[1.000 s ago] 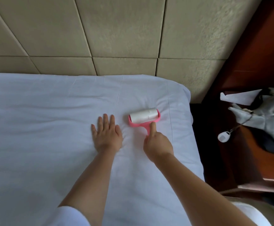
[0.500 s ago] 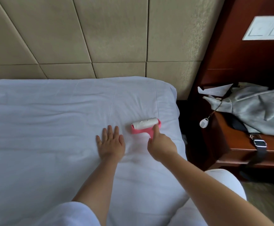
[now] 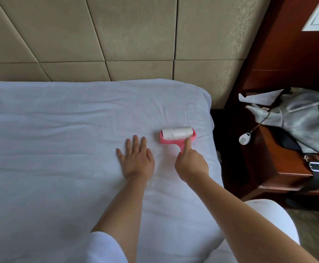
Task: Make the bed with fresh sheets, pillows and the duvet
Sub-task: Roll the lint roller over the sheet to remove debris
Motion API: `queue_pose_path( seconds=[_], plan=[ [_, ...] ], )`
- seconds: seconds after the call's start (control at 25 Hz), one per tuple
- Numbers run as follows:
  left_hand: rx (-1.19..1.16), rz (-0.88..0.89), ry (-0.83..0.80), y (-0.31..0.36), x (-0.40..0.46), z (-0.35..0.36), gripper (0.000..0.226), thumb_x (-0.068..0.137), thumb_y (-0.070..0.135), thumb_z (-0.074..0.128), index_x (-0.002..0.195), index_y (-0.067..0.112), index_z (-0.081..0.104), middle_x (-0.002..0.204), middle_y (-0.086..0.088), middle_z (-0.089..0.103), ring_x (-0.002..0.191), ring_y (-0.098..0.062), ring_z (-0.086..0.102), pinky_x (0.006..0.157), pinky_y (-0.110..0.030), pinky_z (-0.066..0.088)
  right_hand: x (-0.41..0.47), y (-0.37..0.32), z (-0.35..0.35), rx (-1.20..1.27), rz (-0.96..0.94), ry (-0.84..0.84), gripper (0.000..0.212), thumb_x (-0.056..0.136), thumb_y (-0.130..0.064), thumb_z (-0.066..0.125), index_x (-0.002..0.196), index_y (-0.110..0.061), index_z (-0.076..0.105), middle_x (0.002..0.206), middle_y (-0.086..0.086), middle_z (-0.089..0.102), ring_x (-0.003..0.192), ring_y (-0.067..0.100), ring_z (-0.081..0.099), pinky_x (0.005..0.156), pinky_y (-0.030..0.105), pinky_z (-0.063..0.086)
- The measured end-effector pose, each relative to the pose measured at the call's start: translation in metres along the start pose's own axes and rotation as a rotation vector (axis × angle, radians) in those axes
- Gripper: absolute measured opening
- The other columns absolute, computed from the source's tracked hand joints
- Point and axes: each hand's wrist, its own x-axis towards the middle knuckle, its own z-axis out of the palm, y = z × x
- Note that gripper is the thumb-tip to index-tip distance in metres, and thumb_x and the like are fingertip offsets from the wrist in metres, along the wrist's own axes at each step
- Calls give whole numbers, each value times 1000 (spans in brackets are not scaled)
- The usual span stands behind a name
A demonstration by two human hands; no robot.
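Since a second ago the lint roller (image 3: pixel 177 135) has travelled from near the left hand toward the right edge of the bed, and its white roll now lies almost level rather than slanted; the left hand (image 3: pixel 137 160) has kept its place on the sheet.

The white sheet (image 3: pixel 59 149) covers the mattress up to the padded beige headboard (image 3: pixel 116 35), with faint creases running across it. At the right stands a dark wooden nightstand (image 3: pixel 295 173), and on it slumps a grey bag (image 3: pixel 310 122) (what is inside cannot be seen) with a dark buckled strap (image 3: pixel 316 168) hanging over the front edge. A folded white paper (image 3: pixel 259 98) lies behind the bag, and a small white tag (image 3: pixel 244 138) dangles from it on a cord.

The left hand rests flat, fingers straight and slightly spread. The right hand (image 3: pixel 191 164) grips the roller's pink handle, index finger stretched along it, the roll touching the sheet just beside the mattress corner
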Motion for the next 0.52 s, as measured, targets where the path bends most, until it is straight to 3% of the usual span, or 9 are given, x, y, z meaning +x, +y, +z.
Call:
queue_pose_path(
  seconds=[0.16, 0.4, 0.52],
  plan=[
    [-8, -21, 44, 10, 37, 5, 55, 100, 37, 15, 153, 28, 4, 160, 8, -2, 148, -17, -3, 116, -53, -1, 42, -5, 7, -36, -18, -5, 48, 97, -12, 34, 142, -18, 19, 71, 1, 44, 64, 21, 44, 48, 29, 26],
    [-20, -52, 105, 19, 98, 9, 56, 99, 37, 16, 153, 24, 9, 161, 7, 1, 148, -16, -1, 117, -51, -1, 111, -21, 16, -11, -78, 13, 44, 94, -9, 33, 137, -17, 24, 68, 2, 41, 65, 24, 44, 57, 31, 32],
    [-25, -46, 146, 23, 124, 11, 56, 99, 36, 19, 153, 23, 10, 161, 7, 3, 148, -16, -1, 117, -51, -2, 150, -30, 17, 11, -86, 11, 49, 96, -12, 32, 143, -16, 19, 79, 5, 46, 71, 25, 44, 62, 32, 32]
  ],
)
